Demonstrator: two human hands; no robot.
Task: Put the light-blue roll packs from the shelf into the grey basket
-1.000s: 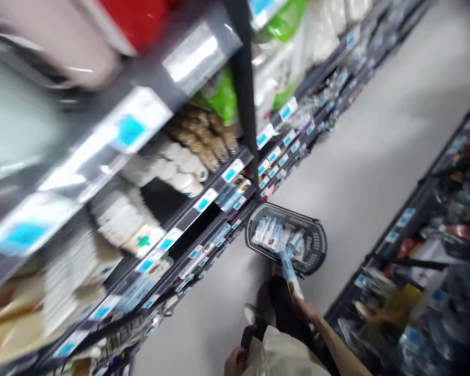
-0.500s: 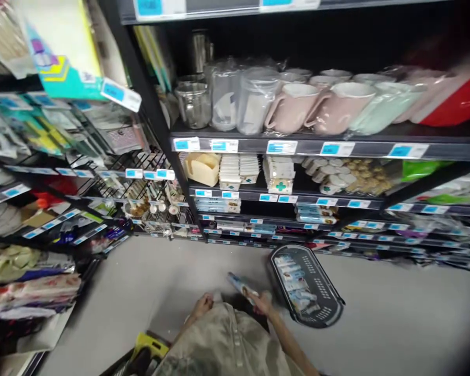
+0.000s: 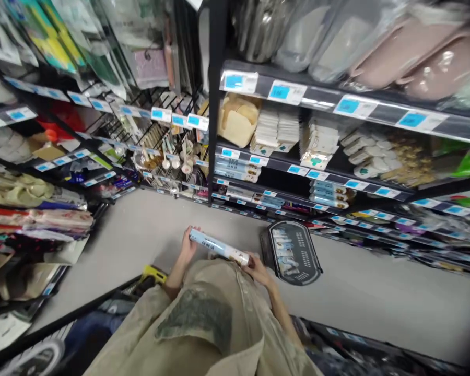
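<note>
I hold a long light-blue box (image 3: 219,247) level in front of me with both hands. My left hand (image 3: 188,245) grips its left end and my right hand (image 3: 256,269) grips its right end. Both are closed round it. A dark plastic basket (image 3: 313,256) stands on the floor just right of my right hand, with several similar blue boxes lying in it. More of the same blue boxes (image 3: 235,168) lie on a low shelf of the black rack ahead.
Black shelving (image 3: 337,107) with blue price tags runs across the far side, holding mugs, jars and small packs. A wire rack (image 3: 156,151) and packed shelves (image 3: 31,209) stand on the left. Grey floor (image 3: 376,292) stretches to the right. A yellow-and-black object (image 3: 152,274) is near my left elbow.
The view swung from the aisle to the shelves. My right hand lifted the blue box away from the basket, and my left hand came up and took its other end.
</note>
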